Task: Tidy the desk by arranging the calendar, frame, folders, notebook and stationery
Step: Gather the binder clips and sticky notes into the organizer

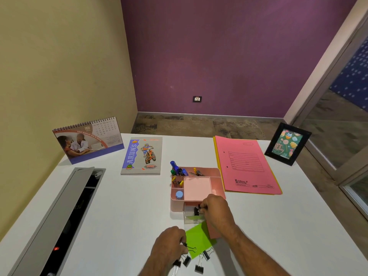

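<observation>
A pink desk organizer (pixel 216 173) stands mid-table with pens in its back slots and a clear drawer (pixel 191 219) pulled open at its front. My right hand (pixel 216 209) holds a black binder clip (pixel 196 211) over that drawer. My left hand (pixel 169 243) pinches another binder clip (pixel 189 247) near the table's front edge. Several loose binder clips (pixel 199 266) lie beside a green sticky pad (pixel 199 239) and a pink pad (pixel 213 232). The calendar (pixel 89 139), notebook (pixel 142 155), pink folder (pixel 246 165) and photo frame (pixel 287 144) sit along the back.
A grey cable tray (pixel 59 216) with its lid raised runs along the left of the white table (pixel 298 226). A yellow folder edge (pixel 218 166) shows under the pink one. Beyond the table's far edge is floor and a purple wall.
</observation>
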